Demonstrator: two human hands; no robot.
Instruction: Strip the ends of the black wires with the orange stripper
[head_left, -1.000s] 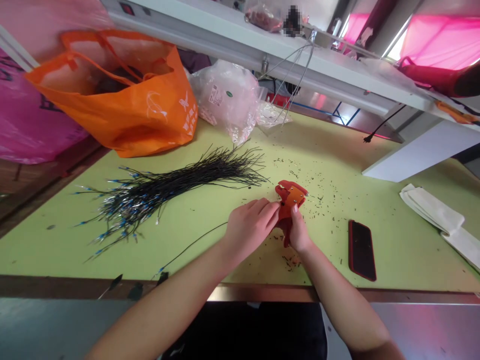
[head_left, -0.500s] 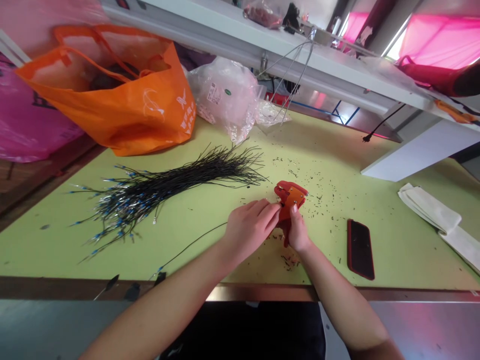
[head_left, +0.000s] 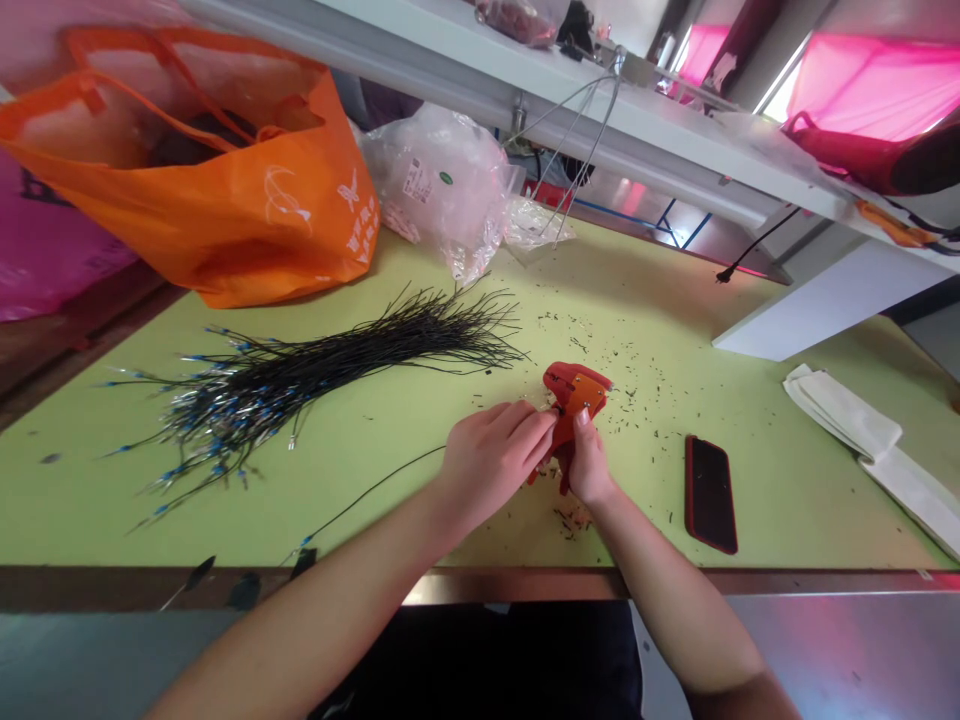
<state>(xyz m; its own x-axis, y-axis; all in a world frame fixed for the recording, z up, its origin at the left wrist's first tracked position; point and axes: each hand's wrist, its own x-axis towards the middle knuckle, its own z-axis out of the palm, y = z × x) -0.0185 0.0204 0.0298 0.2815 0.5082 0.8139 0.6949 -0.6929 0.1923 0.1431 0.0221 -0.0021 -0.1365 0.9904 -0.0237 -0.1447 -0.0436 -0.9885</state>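
My right hand (head_left: 589, 462) is wrapped round a red and orange wire stripper (head_left: 576, 390), its thumb on the orange part. Beside the tool's jaws, my left hand (head_left: 495, 455) pinches a thin black wire (head_left: 367, 492), whose blue-tipped far end lies near the table's front edge. The wire's near end is hidden by my fingers and the tool. To the left lies a large bundle of black wires (head_left: 352, 352) with blue and silvery ends.
An orange bag (head_left: 262, 210) and a clear plastic bag (head_left: 450, 190) stand at the back left. A phone (head_left: 711, 493) and folded white cloth (head_left: 847, 415) lie right. Black scraps dot the green table (head_left: 795, 510) under a white shelf (head_left: 675, 140).
The whole view has shifted slightly. The red handles now show farther apart below my hands. My left hand stays on the wire and my right hand on the tool.
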